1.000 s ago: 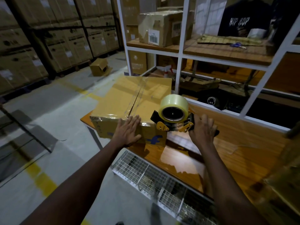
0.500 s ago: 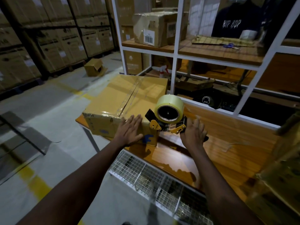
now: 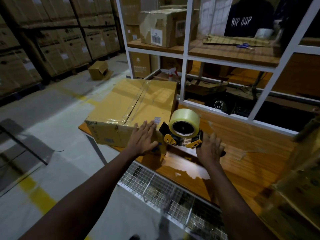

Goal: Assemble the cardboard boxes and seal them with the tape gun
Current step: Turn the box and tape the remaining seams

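Note:
A closed brown cardboard box (image 3: 131, 108) sits on the left end of the wooden table (image 3: 242, 153), clear tape running along its top seam and over its near edge. My left hand (image 3: 142, 139) lies flat, fingers spread, against the box's near right corner. A tape gun (image 3: 183, 129) with a large clear roll and yellow plates stands at the box's right side. My right hand (image 3: 209, 149) grips its black handle from behind.
A white-framed shelf unit (image 3: 185, 54) rises behind the table, holding a taped box (image 3: 159, 28), scissors (image 3: 244, 45) and flat cardboard. A person in a dark printed shirt (image 3: 245, 18) stands beyond it. A wire basket (image 3: 166, 191) hangs under the table's near edge. Stacked cartons (image 3: 52, 40) line the left wall.
The view has drifted slightly. My left hand slid a little right along the box's near corner. My right hand stays on the tape gun handle beside the box.

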`<move>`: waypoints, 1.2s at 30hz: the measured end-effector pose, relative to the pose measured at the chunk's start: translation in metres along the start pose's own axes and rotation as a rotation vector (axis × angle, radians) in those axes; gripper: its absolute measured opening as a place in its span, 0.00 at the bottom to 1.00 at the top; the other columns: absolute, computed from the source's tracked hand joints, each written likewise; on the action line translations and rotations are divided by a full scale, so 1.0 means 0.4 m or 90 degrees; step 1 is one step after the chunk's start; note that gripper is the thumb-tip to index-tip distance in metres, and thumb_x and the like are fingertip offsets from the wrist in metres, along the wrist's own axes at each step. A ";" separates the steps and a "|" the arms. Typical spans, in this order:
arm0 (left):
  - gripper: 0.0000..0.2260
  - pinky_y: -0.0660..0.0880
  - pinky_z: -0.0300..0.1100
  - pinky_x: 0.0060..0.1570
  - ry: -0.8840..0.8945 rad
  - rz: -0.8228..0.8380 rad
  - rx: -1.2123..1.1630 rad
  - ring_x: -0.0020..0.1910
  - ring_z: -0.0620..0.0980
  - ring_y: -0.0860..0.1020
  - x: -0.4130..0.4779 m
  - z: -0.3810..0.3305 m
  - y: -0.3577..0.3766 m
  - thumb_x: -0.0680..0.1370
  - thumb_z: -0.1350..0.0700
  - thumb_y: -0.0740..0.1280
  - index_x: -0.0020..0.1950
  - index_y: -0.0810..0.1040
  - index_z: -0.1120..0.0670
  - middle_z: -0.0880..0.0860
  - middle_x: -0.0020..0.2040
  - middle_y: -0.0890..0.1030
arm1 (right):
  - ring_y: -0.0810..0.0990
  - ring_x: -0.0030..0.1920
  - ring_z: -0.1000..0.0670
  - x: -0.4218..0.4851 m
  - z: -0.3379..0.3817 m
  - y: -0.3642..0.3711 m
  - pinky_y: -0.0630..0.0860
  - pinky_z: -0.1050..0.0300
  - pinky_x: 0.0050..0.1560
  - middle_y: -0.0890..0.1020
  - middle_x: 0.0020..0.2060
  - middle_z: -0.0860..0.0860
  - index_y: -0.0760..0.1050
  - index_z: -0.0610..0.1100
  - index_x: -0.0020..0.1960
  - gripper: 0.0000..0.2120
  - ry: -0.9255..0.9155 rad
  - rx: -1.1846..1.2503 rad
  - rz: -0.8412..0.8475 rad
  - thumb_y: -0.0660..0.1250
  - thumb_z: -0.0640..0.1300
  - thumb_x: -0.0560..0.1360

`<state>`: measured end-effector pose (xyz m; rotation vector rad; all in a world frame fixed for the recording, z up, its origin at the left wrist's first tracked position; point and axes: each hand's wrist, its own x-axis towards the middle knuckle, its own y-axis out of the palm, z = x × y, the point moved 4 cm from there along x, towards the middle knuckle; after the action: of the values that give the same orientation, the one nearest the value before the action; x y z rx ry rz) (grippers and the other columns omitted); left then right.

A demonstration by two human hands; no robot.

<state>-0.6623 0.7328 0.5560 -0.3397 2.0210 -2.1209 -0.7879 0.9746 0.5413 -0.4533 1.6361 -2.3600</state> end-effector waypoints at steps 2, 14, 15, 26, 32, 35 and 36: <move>0.42 0.42 0.57 0.76 0.029 0.008 0.006 0.80 0.53 0.45 0.006 -0.018 0.011 0.70 0.34 0.37 0.81 0.43 0.53 0.53 0.81 0.45 | 0.65 0.63 0.37 0.002 0.002 0.003 0.65 0.40 0.60 0.67 0.65 0.41 0.67 0.46 0.70 0.29 0.000 -0.005 -0.006 0.72 0.44 0.72; 0.41 0.43 0.57 0.77 0.033 -0.010 0.011 0.80 0.53 0.43 0.006 -0.011 0.045 0.71 0.33 0.40 0.79 0.38 0.51 0.52 0.81 0.43 | 0.67 0.59 0.37 -0.008 -0.002 0.028 0.66 0.41 0.56 0.69 0.63 0.39 0.68 0.41 0.67 0.25 0.017 0.002 -0.009 0.70 0.44 0.73; 0.40 0.42 0.57 0.77 0.036 -0.012 0.003 0.80 0.54 0.44 0.006 -0.012 0.045 0.71 0.33 0.40 0.78 0.37 0.51 0.52 0.81 0.43 | 0.67 0.59 0.37 -0.010 -0.001 0.031 0.66 0.41 0.56 0.69 0.62 0.39 0.68 0.41 0.67 0.25 0.023 0.005 -0.007 0.70 0.44 0.73; 0.45 0.40 0.62 0.75 0.037 -0.005 0.001 0.80 0.57 0.43 0.013 -0.027 0.059 0.70 0.29 0.41 0.81 0.44 0.53 0.53 0.81 0.44 | 0.67 0.62 0.35 -0.102 0.045 0.100 0.67 0.38 0.60 0.66 0.62 0.40 0.65 0.42 0.66 0.21 0.213 0.160 0.103 0.67 0.46 0.77; 0.45 0.39 0.58 0.75 0.041 0.000 0.018 0.80 0.56 0.43 0.010 -0.015 0.050 0.69 0.29 0.41 0.81 0.42 0.52 0.52 0.81 0.43 | 0.67 0.62 0.36 -0.128 0.002 0.119 0.67 0.38 0.59 0.67 0.61 0.41 0.67 0.44 0.63 0.18 0.221 0.142 0.062 0.66 0.49 0.78; 0.44 0.38 0.57 0.74 0.031 -0.015 0.012 0.80 0.56 0.43 0.007 -0.019 0.050 0.69 0.31 0.41 0.81 0.44 0.52 0.52 0.82 0.44 | 0.68 0.60 0.36 -0.128 -0.061 0.111 0.69 0.40 0.55 0.69 0.60 0.41 0.69 0.44 0.61 0.18 0.208 0.042 0.048 0.68 0.50 0.76; 0.44 0.37 0.57 0.74 0.026 -0.020 0.005 0.80 0.56 0.44 0.007 -0.022 0.051 0.69 0.31 0.42 0.81 0.44 0.53 0.53 0.82 0.45 | 0.69 0.60 0.36 -0.126 -0.078 0.107 0.69 0.40 0.55 0.70 0.60 0.41 0.70 0.43 0.61 0.18 0.212 0.036 0.040 0.68 0.51 0.76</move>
<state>-0.6680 0.7393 0.5353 -0.3326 2.0419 -2.1713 -0.7525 1.0049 0.4852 0.0052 1.6798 -2.5311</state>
